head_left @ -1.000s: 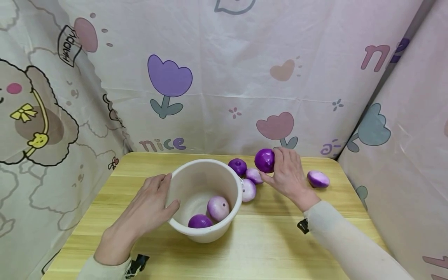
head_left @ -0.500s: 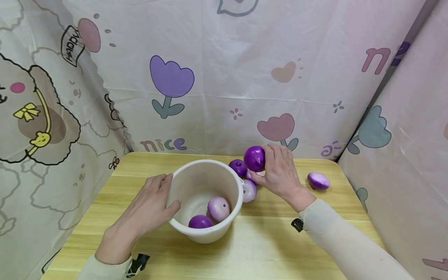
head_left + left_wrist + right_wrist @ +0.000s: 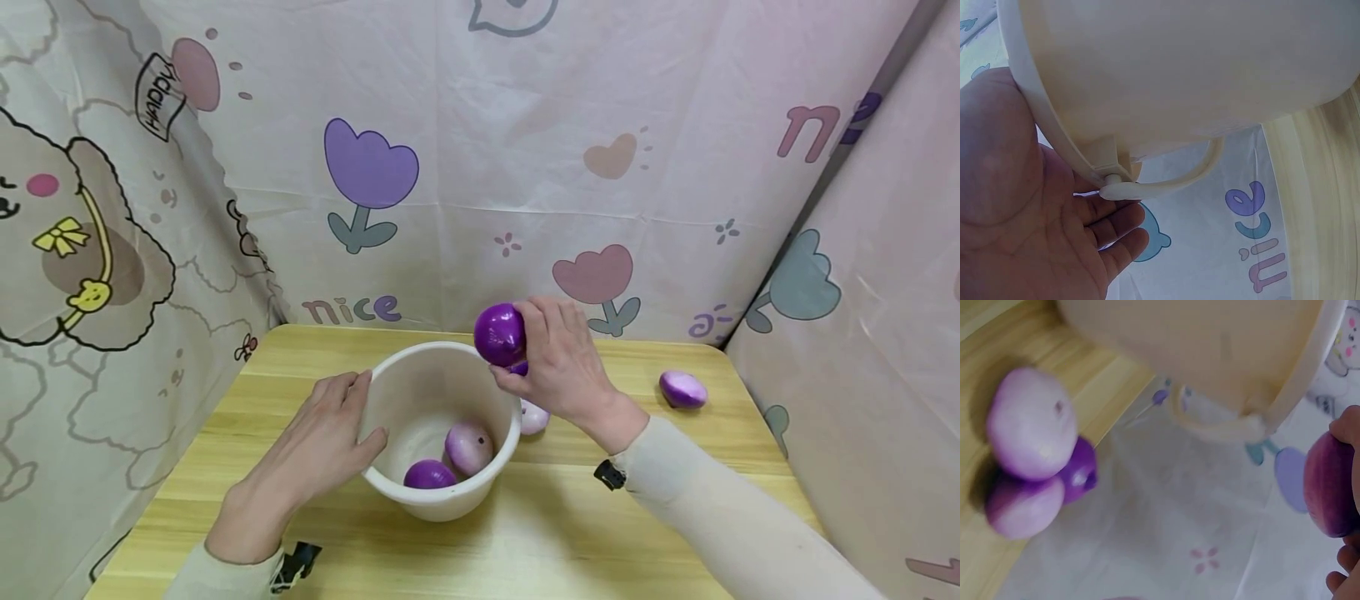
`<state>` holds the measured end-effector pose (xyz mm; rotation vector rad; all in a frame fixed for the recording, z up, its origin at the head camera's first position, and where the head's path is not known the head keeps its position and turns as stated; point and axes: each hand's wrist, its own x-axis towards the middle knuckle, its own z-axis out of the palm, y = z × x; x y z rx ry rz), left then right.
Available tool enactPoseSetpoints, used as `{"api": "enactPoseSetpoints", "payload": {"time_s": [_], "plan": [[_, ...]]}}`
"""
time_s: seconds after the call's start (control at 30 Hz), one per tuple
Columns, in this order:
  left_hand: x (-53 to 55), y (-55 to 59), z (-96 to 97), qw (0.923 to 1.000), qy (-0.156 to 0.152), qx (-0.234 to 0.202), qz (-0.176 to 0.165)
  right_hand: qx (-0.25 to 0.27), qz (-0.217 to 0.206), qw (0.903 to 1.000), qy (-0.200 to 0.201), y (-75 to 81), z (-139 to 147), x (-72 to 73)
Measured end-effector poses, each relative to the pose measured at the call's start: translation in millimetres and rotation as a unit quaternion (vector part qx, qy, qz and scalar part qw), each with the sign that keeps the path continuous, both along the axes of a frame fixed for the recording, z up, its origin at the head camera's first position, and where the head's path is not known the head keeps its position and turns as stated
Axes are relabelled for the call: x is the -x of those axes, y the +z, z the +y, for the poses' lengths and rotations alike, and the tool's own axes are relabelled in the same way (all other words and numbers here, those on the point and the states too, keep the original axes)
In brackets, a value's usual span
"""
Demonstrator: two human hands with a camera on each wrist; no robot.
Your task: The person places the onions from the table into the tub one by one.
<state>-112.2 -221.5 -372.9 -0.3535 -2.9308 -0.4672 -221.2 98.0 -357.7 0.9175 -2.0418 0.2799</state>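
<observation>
My left hand [image 3: 315, 442] grips the left rim of a white bucket [image 3: 442, 507], its thumb over the rim. In the left wrist view, several fingers lie outside the bucket wall, beside the handle [image 3: 1166, 189]. A shiny purple onion [image 3: 497, 335] is pinched in my right hand [image 3: 566, 367], raised above the bucket's far right rim. Inside the bucket lie a pale purple onion [image 3: 469, 448] and a darker one [image 3: 429, 475]. Right of the bucket sits a pale onion [image 3: 534, 418]; its neighbours are mostly behind my right hand.
In the right wrist view, a pale onion [image 3: 1032, 425], another pale one [image 3: 1025, 509] and a dark purple one [image 3: 1080, 472] cluster on the table. A two-toned onion [image 3: 683, 389] lies apart at the right of the wooden table [image 3: 585, 533]. Printed cloth [image 3: 480, 150] hangs behind and on both sides.
My right hand has carried the purple onion leftward and slightly up, from over the table to the bucket's rim. My left hand and the bucket stay in place.
</observation>
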Motion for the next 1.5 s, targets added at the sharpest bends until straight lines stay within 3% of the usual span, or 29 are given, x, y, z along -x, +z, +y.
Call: {"api": "enactPoseSetpoints", "payload": {"time_s": [0.27, 0.6, 0.93, 1.5], "plan": [[-0.2, -0.5, -1.1, 1.0, -0.004, 0.002, 0.001, -0.05, -0.034, 0.9975, 0.036, 5.0, -30, -17.4], [1.1, -0.8, -0.9, 1.0, -0.005, -0.001, 0.0, -0.139, -0.09, 0.985, 0.049, -2.1, -52, -30.5], [1.1, -1.6, -1.6, 1.0, -0.008, -0.002, 0.001, -0.204, -0.138, 0.968, 0.047, -6.5, -61, -32.1], [0.3, -0.4, -1.0, 1.0, -0.004, -0.003, -0.001, -0.29, -0.153, 0.9447, 0.016, -14.6, -68, -28.5]]}}
